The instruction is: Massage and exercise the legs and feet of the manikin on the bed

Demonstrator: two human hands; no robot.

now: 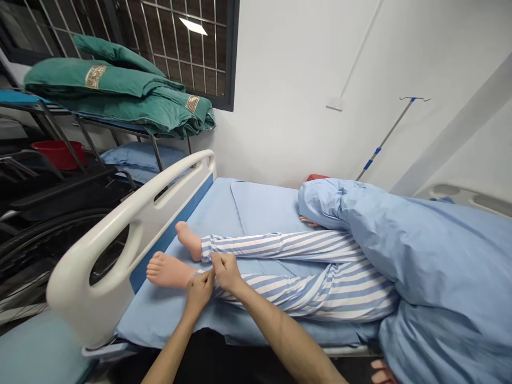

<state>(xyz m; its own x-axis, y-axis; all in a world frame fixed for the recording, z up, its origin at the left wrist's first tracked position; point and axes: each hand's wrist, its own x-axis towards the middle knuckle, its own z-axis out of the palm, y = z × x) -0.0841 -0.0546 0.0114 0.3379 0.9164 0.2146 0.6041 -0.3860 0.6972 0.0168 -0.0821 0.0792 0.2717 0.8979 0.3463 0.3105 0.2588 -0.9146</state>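
Blue-and-white striped cloth trousers (352, 282) on a lying figure, center to right-center on the light-blue sheet (264, 205), both legs stretched toward the footboard; cloth bunched around the near knee. Far left, black wheelchair (60, 194) with large spoked wheel; red plastic bucket (60, 154) behind it; thick green folded quilts (120, 80) with patterned gold bands piled on a metal-framed rack, light-blue folded bedding (140, 154) beneath. Next, cream plastic footboard (116, 213) with cut-out grips and blue inner panel; smooth bare feet (170, 269) just beside it, toes toward it. Left hand (200, 290) narrow, curled at the near ankle, pinching the trouser cuff; right hand (227, 271) also narrow, closed on the cloth of the same lower leg, thumbs about meeting; exact fingertip contact hidden. Right side, light-blue puffy quilt (432, 240) covers the figure's upper part and overlaps the trouser waist; slim metal pole (394, 129) with blue joints and a hooked top rises behind it, tilted, near the white wall (288, 96).
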